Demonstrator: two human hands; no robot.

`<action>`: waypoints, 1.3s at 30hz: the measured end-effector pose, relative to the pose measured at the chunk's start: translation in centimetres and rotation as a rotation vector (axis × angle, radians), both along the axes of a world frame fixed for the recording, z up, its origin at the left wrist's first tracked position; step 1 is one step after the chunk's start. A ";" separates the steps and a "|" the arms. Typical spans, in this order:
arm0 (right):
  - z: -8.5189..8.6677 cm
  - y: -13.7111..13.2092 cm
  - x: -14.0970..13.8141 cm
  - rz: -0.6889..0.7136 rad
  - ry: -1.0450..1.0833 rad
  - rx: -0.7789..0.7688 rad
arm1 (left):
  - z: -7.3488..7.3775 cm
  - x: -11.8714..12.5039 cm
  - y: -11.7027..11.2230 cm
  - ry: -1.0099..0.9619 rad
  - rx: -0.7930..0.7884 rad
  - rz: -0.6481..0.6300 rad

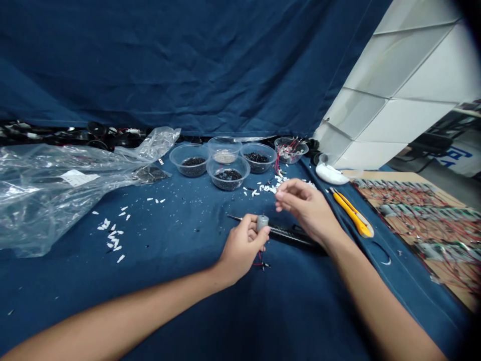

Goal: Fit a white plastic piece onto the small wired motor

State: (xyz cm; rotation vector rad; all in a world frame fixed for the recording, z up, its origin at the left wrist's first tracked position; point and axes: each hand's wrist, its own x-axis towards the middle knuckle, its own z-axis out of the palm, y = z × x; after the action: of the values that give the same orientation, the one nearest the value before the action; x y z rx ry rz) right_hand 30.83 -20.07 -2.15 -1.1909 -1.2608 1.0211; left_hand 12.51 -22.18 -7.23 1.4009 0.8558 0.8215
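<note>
Grey cylinder (262, 222) in left hand (242, 243), right hand (305, 204) near

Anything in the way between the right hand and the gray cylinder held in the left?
Nothing visible stands between the right hand and the gray cylinder in the left hand. The black-handled tool appears to lie on the blue cloth, behind both hands.

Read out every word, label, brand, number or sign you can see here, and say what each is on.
No text can be read.
White label on the clear plastic bag: too small and blurred.
Small white tag near the bag's right end: too small.
Blue marks on the white sheet, right background: blurred.
</note>
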 end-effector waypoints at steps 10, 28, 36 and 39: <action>-1.0 -1.1 -2.1 0.215 0.223 -0.289 | 0.2 0.0 0.0 -0.032 -0.009 0.000; -1.3 -1.1 -2.0 0.229 0.251 -0.269 | 0.4 0.0 0.0 -0.036 -0.020 0.013; -1.2 -1.0 -1.5 0.217 0.036 -0.163 | 0.5 -0.4 -0.2 0.107 0.051 0.048; -1.6 -1.0 -1.6 0.210 0.076 -0.164 | 0.5 -0.5 -0.1 0.149 0.091 0.070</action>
State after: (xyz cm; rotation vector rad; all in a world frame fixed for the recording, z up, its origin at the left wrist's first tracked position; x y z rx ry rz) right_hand 29.24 -21.02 -3.75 -1.1483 -1.2806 1.3337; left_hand 12.00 -22.29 -6.73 1.5344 0.9969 0.8257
